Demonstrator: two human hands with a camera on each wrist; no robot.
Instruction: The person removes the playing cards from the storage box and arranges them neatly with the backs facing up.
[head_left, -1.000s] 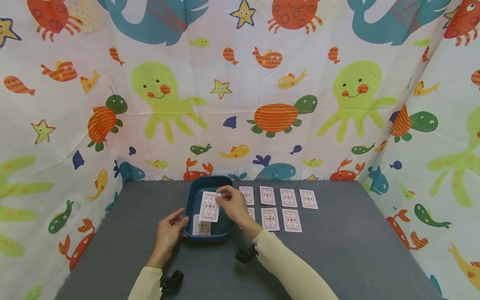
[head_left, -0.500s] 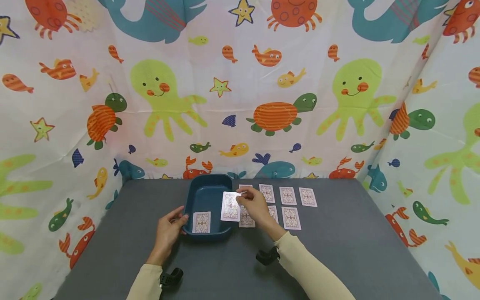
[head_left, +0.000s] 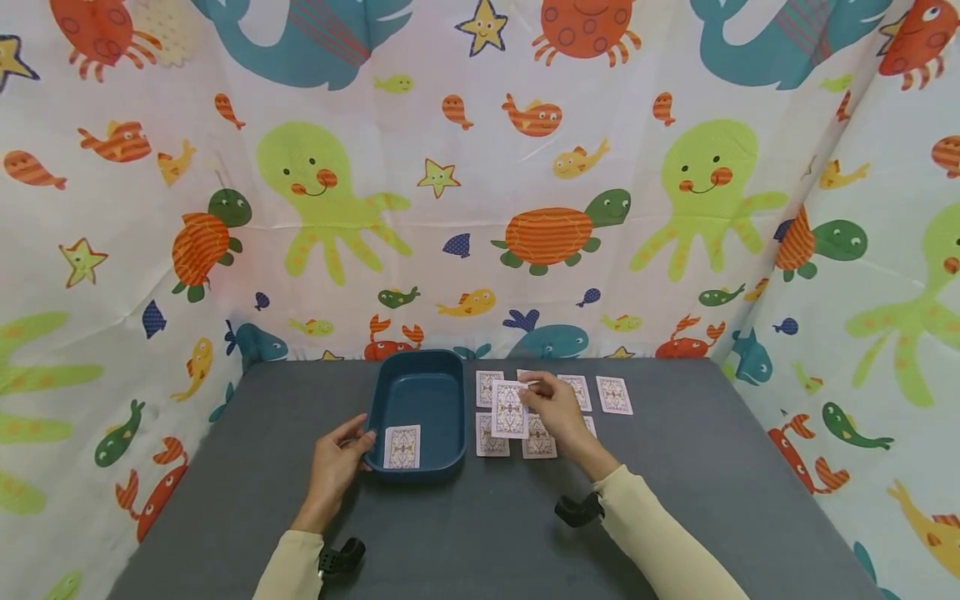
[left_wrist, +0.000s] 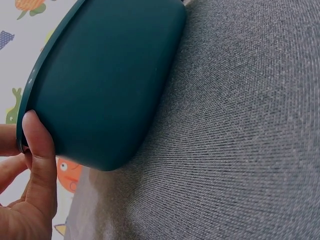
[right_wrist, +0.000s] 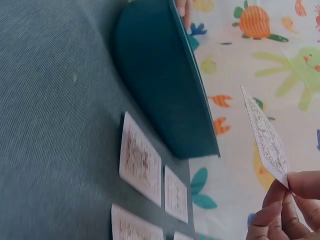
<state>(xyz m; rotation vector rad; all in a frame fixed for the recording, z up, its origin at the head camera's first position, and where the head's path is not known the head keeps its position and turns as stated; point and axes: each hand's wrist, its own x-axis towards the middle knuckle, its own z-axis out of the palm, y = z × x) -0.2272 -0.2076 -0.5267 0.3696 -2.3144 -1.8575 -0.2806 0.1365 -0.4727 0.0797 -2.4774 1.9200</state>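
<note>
Head view takes in one grey fabric tabletop [head_left: 465, 550] bearing one dark teal, rounded rectangular plastic tray [head_left: 427, 396]. The left hand [head_left: 337, 462] pinches the tray's left rim; the right hand [head_left: 558, 408] grips one white card with an ornate printed back [head_left: 508, 412] by its far right corner, above seven similar white cards [head_left: 615, 395] in two rows — four far, three near. The held card's long axis runs near to far. Another card back [head_left: 402, 447] shows inside the tray. Right wrist view alone reveals the held card tilted, well apart from the table; left wrist view, the tray's outer wall [left_wrist: 105, 80].
</note>
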